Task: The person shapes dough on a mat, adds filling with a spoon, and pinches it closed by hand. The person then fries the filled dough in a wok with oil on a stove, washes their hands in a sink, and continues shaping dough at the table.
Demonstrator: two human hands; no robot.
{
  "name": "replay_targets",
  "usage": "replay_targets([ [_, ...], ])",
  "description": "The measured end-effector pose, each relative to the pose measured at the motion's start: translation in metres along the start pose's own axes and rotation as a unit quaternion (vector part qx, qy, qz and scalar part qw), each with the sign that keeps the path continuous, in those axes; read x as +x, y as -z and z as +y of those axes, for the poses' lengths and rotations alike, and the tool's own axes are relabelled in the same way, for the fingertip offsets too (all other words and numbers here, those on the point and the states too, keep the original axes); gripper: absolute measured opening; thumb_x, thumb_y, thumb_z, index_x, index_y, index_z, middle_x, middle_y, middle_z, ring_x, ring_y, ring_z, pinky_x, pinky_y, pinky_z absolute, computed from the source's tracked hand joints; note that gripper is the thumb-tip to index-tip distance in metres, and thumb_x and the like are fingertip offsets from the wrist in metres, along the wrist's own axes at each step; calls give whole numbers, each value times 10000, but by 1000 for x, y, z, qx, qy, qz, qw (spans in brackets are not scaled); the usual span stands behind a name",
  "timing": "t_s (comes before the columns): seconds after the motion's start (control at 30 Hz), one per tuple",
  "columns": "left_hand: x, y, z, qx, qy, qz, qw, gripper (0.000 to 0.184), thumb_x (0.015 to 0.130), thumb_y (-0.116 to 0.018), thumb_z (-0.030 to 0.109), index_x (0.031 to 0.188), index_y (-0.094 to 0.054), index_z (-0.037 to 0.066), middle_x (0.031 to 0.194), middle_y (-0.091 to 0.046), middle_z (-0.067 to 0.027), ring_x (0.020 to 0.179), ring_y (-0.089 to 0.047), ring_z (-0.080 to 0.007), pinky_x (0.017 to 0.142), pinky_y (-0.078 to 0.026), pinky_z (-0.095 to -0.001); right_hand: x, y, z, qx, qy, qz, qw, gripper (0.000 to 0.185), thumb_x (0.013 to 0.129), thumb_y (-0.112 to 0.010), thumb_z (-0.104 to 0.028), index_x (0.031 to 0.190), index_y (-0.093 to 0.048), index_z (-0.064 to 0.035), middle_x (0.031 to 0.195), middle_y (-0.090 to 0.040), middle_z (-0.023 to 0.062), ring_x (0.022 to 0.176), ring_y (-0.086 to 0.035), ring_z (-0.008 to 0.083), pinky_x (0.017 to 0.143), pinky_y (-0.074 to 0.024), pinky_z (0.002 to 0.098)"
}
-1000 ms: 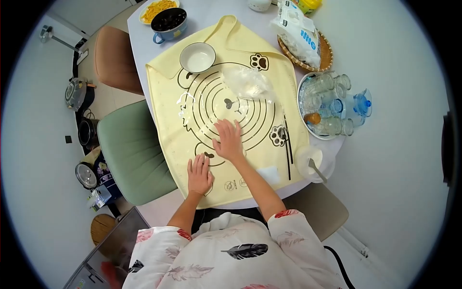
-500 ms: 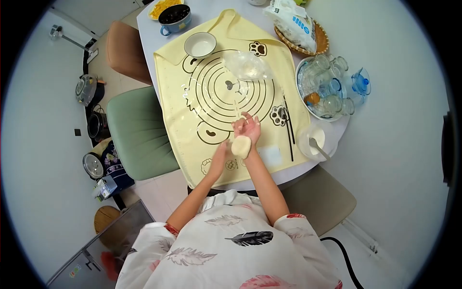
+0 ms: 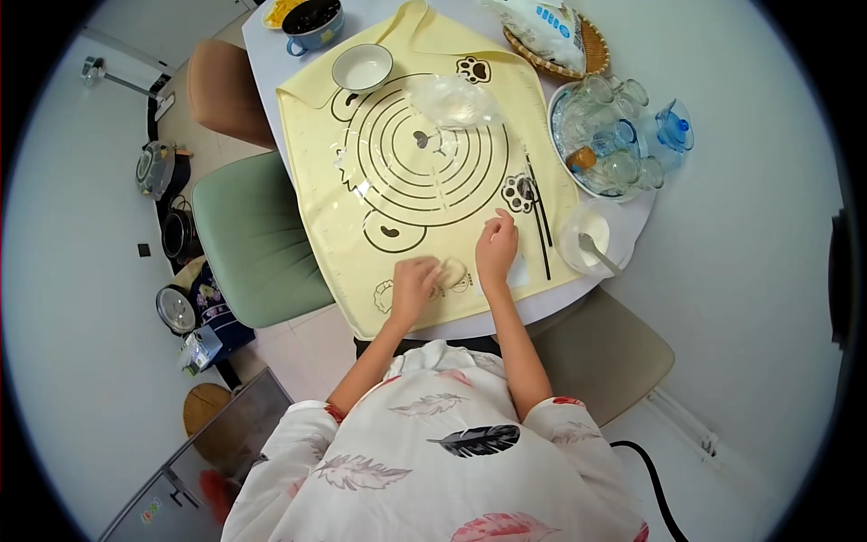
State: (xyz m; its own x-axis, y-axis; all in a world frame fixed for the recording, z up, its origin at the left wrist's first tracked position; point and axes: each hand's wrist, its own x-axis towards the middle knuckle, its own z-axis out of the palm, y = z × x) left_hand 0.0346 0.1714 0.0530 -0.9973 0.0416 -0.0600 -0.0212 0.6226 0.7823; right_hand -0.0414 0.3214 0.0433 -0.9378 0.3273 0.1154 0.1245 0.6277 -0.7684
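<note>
A round, pale piece of dough (image 3: 452,273) lies low over the near part of the cream mat (image 3: 343,289), by its printed marks. My left hand (image 3: 415,285), a little blurred, is at the dough's left edge with the fingers closed on it. To the right of the dough, apart from it, my right hand (image 3: 497,246) is held over the mat with nothing in it and its fingers loosely bent. Beneath my right hand a small whitish sheet (image 3: 517,273) partly shows. Farther out on the mat is a clear plastic bag (image 3: 456,101) with something pale inside.
Black chopsticks (image 3: 540,217) lie at the mat's right side. Beside them stands a tub of white powder (image 3: 571,244) with a spoon (image 3: 601,255). A tray (image 3: 555,117) holds glasses. A white bowl (image 3: 363,68) and a blue cup (image 3: 316,38) sit at the far left.
The dough has gone from my right palm and wrist down to the mat. My left hand has come onto its edge, while my right hand has turned over and moved right.
</note>
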Motion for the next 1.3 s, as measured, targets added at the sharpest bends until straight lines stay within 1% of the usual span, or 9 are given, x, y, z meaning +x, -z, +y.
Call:
replay_targets([
  [0.2,-5,8,-29,-12,99,169,981,251,890,-420,105,1095,-537,18,1169,-485,-142,1097,-420,-298,957,-316,-374,-39,-47,-21,-236,222,-153,934,582,856,-459,-346,1352,-307,-82,1411,-245,159,1308,-210,329,1027,-135,562],
  [0.4,-14,11,-40,83,35,174,981,326,800,-423,-46,1105,-513,22,1169,-453,-135,1094,-409,-277,905,-352,-343,-31,-65,-32,-284,242,-145,916,569,836,-454,-333,1326,-344,-67,1387,-293,150,1281,-261,299,1017,-167,546],
  [0.63,-21,3,-53,-140,100,143,975,227,880,-423,7,1088,-513,-2,993,-548,-109,843,-557,-197,750,-453,-282,-16,-86,-24,-84,284,-94,950,453,806,-492,-240,1216,-450,-53,1248,-443,103,1158,-394,264,989,-235,526],
  [0.73,-17,0,-52,-480,218,66,847,293,953,-354,180,1130,-493,-8,1095,-539,-130,933,-565,-190,820,-453,-280,-8,-91,-26,347,-106,2,932,344,865,-451,-212,1138,-474,-4,945,-604,101,923,-545,215,912,-366,422],
  [0.9,-2,24,6,-634,342,-149,678,439,947,-368,339,1145,-485,-35,1024,-581,-132,911,-586,-202,852,-464,-309,-18,-64,-32,690,-243,-68,679,329,897,-383,-212,1126,-472,6,704,-590,160,707,-561,226,728,-445,335],
  [1.0,-3,20,10,-542,327,-173,755,360,919,-471,276,1091,-520,-36,984,-592,-107,856,-592,-174,804,-479,-269,-23,-47,-31,682,-188,-97,700,308,893,-402,-187,1129,-468,-1,708,-590,125,673,-549,207,708,-437,337],
  [1.1,-5,14,7,-516,317,-109,788,309,879,-555,214,1059,-535,-37,953,-598,-84,811,-595,-148,746,-482,-229,-22,-17,-21,265,71,-151,950,284,877,-455,-163,1113,-470,-7,742,-572,48,725,-518,200,760,-392,349],
  [1.17,-7,9,5,-381,280,-41,880,358,915,-479,292,1070,-536,-26,942,-600,-70,858,-580,-149,777,-464,-261,-28,-17,-10,185,110,-127,968,288,869,-476,-158,1117,-471,-12,765,-564,54,766,-506,216,774,-385,357],
  [1.3,-11,-11,2,-506,353,-110,779,528,948,-271,441,1079,-542,7,952,-572,-65,900,-518,-160,874,-398,-311,-51,-28,-7,-21,179,-71,981,354,827,-543,-177,1132,-464,-14,934,-539,100,931,-474,263,843,-355,399],
])
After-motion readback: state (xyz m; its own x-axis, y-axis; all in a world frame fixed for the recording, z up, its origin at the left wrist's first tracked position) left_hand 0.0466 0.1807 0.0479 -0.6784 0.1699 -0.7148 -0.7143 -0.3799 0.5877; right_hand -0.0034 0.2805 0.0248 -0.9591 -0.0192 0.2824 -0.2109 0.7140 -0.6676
